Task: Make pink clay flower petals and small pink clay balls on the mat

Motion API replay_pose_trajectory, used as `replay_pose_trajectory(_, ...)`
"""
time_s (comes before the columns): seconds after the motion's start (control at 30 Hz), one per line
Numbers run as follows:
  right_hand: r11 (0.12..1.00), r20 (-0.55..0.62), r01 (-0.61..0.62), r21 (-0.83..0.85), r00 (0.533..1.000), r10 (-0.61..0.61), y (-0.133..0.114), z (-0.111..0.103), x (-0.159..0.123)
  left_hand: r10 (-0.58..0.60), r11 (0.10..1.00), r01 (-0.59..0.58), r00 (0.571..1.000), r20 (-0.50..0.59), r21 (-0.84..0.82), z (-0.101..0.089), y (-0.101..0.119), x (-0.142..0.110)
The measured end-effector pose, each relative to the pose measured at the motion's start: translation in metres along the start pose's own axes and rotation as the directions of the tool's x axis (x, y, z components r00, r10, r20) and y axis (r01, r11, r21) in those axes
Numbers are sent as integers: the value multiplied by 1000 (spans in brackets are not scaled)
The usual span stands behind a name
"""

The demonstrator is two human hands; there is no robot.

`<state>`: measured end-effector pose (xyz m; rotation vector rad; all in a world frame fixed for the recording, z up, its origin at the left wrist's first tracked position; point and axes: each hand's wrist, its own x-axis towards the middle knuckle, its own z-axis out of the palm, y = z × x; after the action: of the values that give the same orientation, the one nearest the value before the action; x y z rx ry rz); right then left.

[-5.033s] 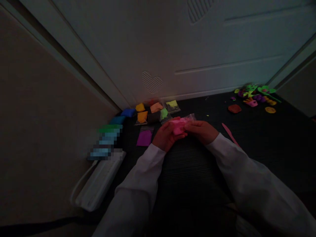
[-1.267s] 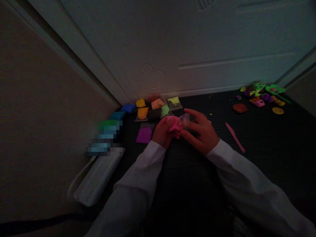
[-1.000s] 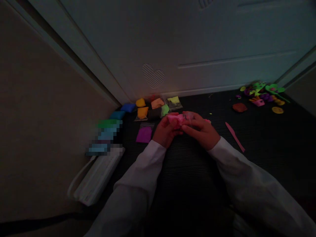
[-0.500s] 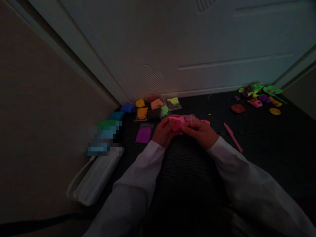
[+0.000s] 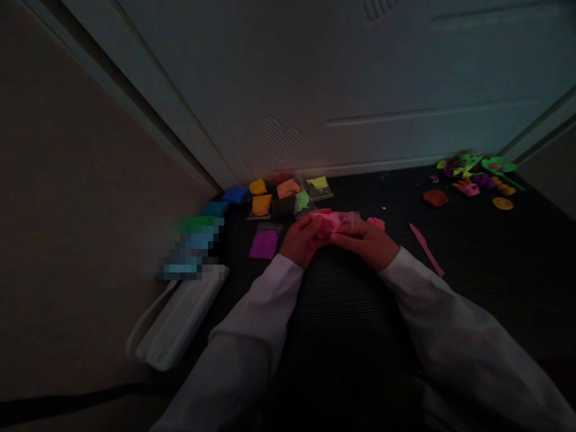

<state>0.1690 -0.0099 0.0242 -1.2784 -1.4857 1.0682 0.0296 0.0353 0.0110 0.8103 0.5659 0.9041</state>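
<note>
A: Far left?
B: Long white block (image 5: 184,315) with a cable, lying on the dark worktop (image 5: 351,300). Beyond it, a pixelated patch, then green packet (image 5: 198,224), teal packet (image 5: 216,208), blue packet (image 5: 235,195) in a row.
A: Next?
B: Yellow packet (image 5: 258,186) behind, orange packet (image 5: 261,206) in front of it, purple packet (image 5: 264,242) nearer the person. Then dark packet (image 5: 282,207), peach packet (image 5: 288,188), light green packet (image 5: 302,200), pale yellow packet (image 5: 318,183).
A: Hands?
B: Both on the pink packet (image 5: 327,223), mid-picture. Left hand (image 5: 297,241) curled round its left side, holding it; right hand (image 5: 371,243) pinching its right side, by the clear plastic. Fingertips close together. Can't tell if the bag's open.
A: Right of that?
B: Pink bumpy piece (image 5: 376,224) just beside the right hand. Pink knife (image 5: 426,249) slanting, apart from it. Reddish lump (image 5: 435,197) farther back. Colorful cluster of small shapes (image 5: 468,174), green flower (image 5: 498,165) at its right, yellow disc (image 5: 503,203) in front.
</note>
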Motion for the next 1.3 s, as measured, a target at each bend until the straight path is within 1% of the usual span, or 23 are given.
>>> replay_pose_trajectory(0.07,1000,14,-8,-18,1000,8,1,0,0,-5,1000,5,1000,-4,8,-1,-1,0)
replay_pose_trajectory(0.13,999,33,13,-37,999,-12,2,1,1,-12,1000,12,1000,-7,13,-2,-1,0)
replay_pose_trajectory(0.23,999,25,36,-29,999,-36,3,1,2,-17,1000,17,1000,6,16,-2,-2,0)
replay_pose_trajectory(0.3,1000,25,14,7,1000,-14,4,1,2,-19,1000,19,1000,13,17,-2,-2,0)
replay_pose_trajectory(0.5,991,75,-75,112,995,67,9,-2,4,-7,999,7,1000,1,31,-1,-4,0)
replay_pose_trajectory(0.6,989,89,-80,124,994,70,10,-1,4,17,999,-17,1000,-10,38,-2,-4,2)
replay_pose_trajectory(0.67,995,66,-42,92,997,36,10,2,4,30,998,-29,999,-28,47,-2,-4,3)
replay_pose_trajectory(0.7,998,41,3,57,999,-5,9,4,3,36,998,-34,998,-42,51,-3,-4,4)
replay_pose_trajectory(0.77,990,-12,135,-48,991,-136,8,7,2,41,997,-37,997,-70,61,-3,-3,5)
replay_pose_trajectory(0.83,943,-34,275,-187,958,-286,7,8,1,49,996,-43,995,-87,79,-3,-3,5)
replay_pose_trajectory(0.87,910,-27,325,-258,939,-343,7,7,0,53,995,-44,994,-91,93,-3,-3,6)
replay_pose_trajectory(0.97,790,17,397,-467,898,-440,7,3,-1,50,990,-38,995,-85,135,-3,-4,5)
replay_pose_trajectory(1.07,644,73,410,-646,873,-482,5,-2,-2,30,988,-18,997,-77,152,-4,-4,5)
replay_pose_trajectory(1.13,567,105,405,-717,867,-487,3,-5,-3,33,987,-20,996,-79,157,-5,-5,5)
replay_pose_trajectory(1.2,517,119,397,-758,864,-489,2,-6,-3,33,986,-20,996,-77,164,-5,-5,5)
replay_pose_trajectory(1.3,487,111,369,-792,871,-479,1,-6,-3,12,985,2,997,-79,174,-6,-3,5)
